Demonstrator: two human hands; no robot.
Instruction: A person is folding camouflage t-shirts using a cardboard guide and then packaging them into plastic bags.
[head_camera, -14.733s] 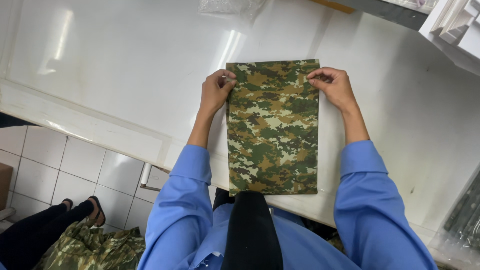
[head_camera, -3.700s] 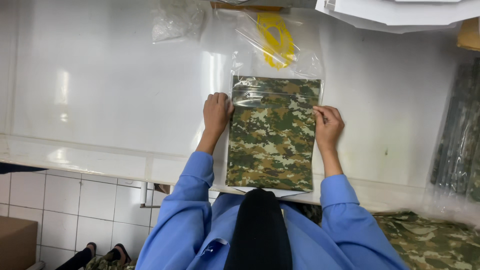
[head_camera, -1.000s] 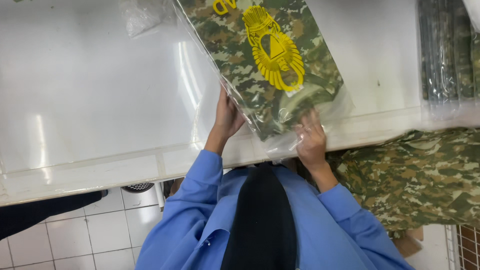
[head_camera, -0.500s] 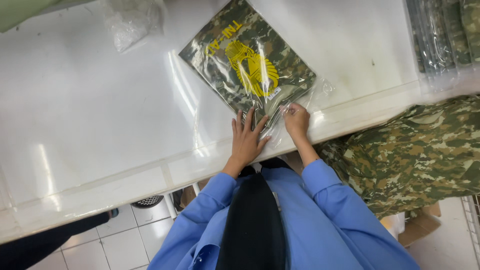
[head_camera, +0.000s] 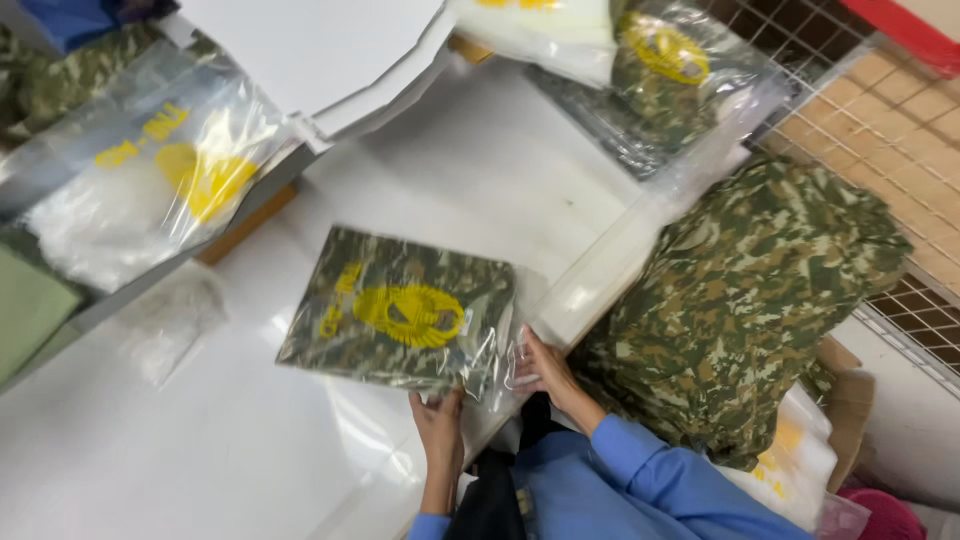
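Near the front edge of the white surface (head_camera: 480, 170): a clear plastic bag (head_camera: 400, 318) with a folded camouflage cloth inside and a round yellow emblem printed on its face, lying flat and turned at a slant. Left hand (head_camera: 440, 425) at the bag's near edge, fingers pinching the plastic rim. Right hand (head_camera: 545, 368) at the bag's near right corner, fingers closed on the loose, crinkled plastic of the open end. Blue sleeves (head_camera: 640, 470) below both wrists.

Right of the surface, just beyond its edge: a heap of loose camouflage cloth (head_camera: 740, 300), with a white bag bearing yellow print (head_camera: 790, 465) beneath it at the near side. Far right: a wire mesh panel (head_camera: 880, 110) with a red strip at the top corner.

Far side, centre to right: more clear bags with yellow emblems (head_camera: 660, 60), one holding camouflage cloth. Far centre: white sheets of card (head_camera: 320, 50) stacked at an angle. Far left: a large clear bag with yellow print (head_camera: 150, 180), filled with white material, resting on a raised ledge. Left of the held bag: a small empty-looking clear plastic piece (head_camera: 170, 320) lying on the surface.
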